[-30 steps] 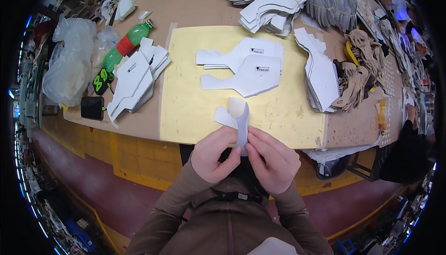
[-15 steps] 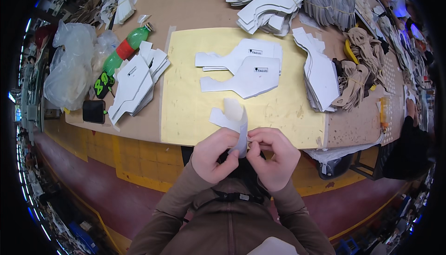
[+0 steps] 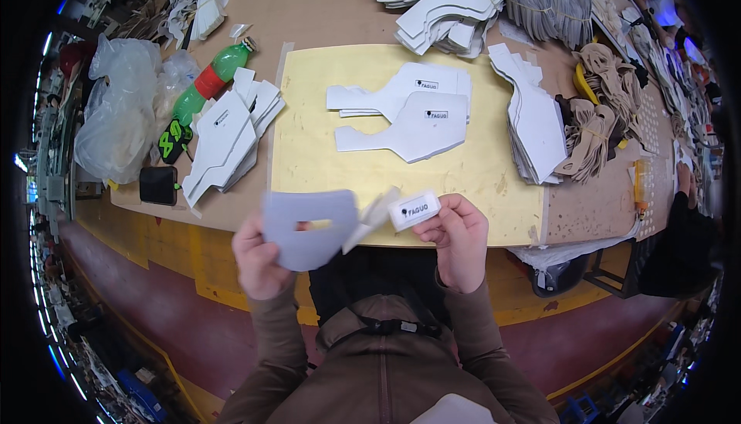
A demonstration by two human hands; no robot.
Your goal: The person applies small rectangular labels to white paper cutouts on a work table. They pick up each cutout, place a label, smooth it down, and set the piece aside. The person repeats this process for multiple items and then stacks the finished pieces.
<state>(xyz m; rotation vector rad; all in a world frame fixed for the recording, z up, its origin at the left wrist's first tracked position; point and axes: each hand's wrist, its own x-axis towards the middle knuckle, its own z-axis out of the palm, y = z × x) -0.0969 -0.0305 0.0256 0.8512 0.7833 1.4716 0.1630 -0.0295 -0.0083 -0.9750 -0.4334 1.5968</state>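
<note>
My left hand (image 3: 258, 262) grips a pale grey cut piece (image 3: 312, 245) by its left side, above the table's near edge. A rectangular slot opens through the middle of this piece, and its narrow white arm is smeared by motion. Between the thumb and fingers of my right hand (image 3: 461, 242) is a small white rectangular label (image 3: 414, 209) with black print, apart from the slot. Beyond both hands, a white cut piece (image 3: 428, 127) with a printed label lies flat, partly over a small pile of similar pieces (image 3: 417, 84).
A yellow sheet (image 3: 301, 146) is taped to the table. Left are a stack of white pieces (image 3: 224, 138), a green bottle (image 3: 229, 59), a black phone (image 3: 158, 185) and plastic bags (image 3: 116, 115). Right stand another white stack (image 3: 532, 127) and tied beige bundles (image 3: 590, 130).
My hands have moved apart, the left going left with the cut piece, now turned to show its slot. The small label now shows in my right hand.
</note>
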